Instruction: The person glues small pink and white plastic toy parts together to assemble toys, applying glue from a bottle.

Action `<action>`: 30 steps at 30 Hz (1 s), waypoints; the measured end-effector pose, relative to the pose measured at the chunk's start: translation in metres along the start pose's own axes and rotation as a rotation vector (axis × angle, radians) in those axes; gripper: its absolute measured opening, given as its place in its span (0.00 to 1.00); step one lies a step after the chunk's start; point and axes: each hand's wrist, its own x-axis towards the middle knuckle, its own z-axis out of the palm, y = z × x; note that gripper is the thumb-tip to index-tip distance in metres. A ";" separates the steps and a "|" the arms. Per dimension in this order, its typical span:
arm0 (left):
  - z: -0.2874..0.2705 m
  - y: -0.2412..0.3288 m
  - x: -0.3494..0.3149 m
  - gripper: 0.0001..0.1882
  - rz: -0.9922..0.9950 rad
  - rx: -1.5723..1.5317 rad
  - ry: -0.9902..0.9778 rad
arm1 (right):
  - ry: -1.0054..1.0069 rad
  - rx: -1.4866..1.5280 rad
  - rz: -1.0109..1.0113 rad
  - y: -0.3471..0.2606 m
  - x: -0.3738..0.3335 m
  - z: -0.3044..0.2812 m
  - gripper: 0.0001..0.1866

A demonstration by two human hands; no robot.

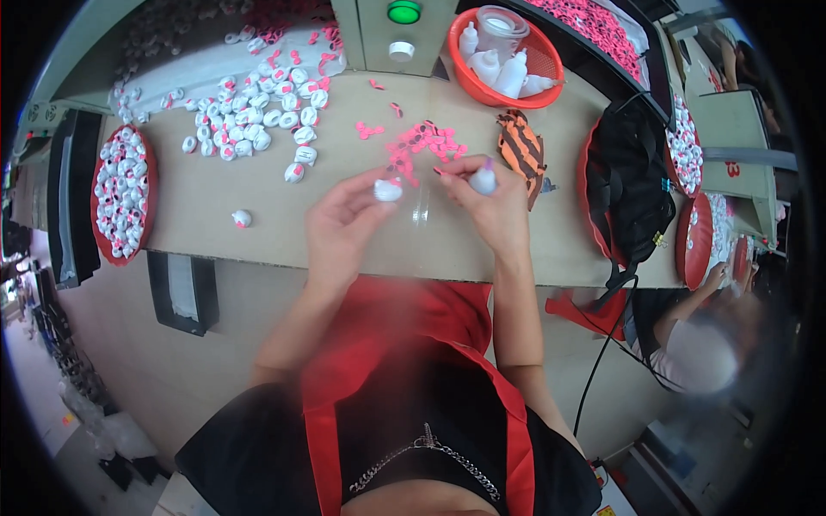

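Observation:
My left hand [338, 225] is closed, pinching a small rounded white piece [387, 191] with a pink bit at its top between thumb and fingers. A small white squeeze bottle [483, 181] with a purple tip is tucked in my right hand [499, 215], whose fingers are curled round it. At that hand's thumb and index fingertips shows a bit of pink [440, 172], too small to name for certain. Just beyond both hands lies a loose pile of flat pink pieces [426, 142]. One white piece [242, 218] lies alone to the left, near the table's front edge.
Many white-and-pink pieces [249, 112] spread over the back left of the table [284, 232]. A red tray [150, 206] of them stands at far left. An orange basket [551, 90] holds white bottles. Right of it lie striped cloth [519, 150] and a black bag [641, 189]. Another person [701, 348] works at right.

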 end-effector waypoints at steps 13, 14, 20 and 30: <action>0.007 0.001 -0.003 0.16 0.263 0.181 -0.226 | -0.201 0.124 0.137 -0.032 -0.027 0.001 0.07; 0.009 0.005 -0.004 0.16 0.261 0.185 -0.232 | -0.195 0.129 0.137 -0.030 -0.028 0.000 0.07; 0.008 0.003 0.000 0.15 0.147 0.003 -0.335 | -0.111 0.226 0.026 -0.033 -0.034 0.004 0.09; 0.026 -0.006 -0.011 0.14 0.118 -0.039 -0.172 | -0.098 0.171 -0.096 -0.024 -0.036 0.002 0.08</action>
